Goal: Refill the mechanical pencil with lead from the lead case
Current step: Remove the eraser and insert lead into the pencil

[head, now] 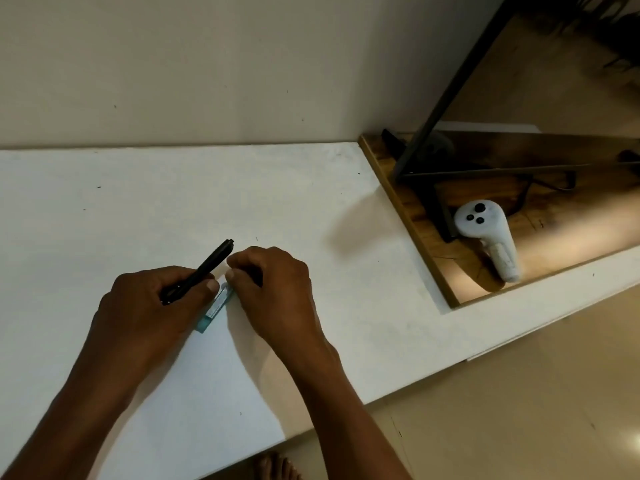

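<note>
My left hand (149,303) grips a black mechanical pencil (204,268), which points up and to the right above the white table (173,188). A pale blue, translucent lead case (215,308) lies on the table between my hands, partly under my left fingers. The fingertips of my right hand (273,289) are pinched together at the case's upper end. Whether they hold a lead or the case's cap is too small to tell.
A wooden board (415,216) lies at the table's right end with a white handheld controller (485,233) on it. A dark metal frame (446,95) rises from the board. The table's front edge runs diagonally at the lower right, with tiled floor (519,410) and toes below.
</note>
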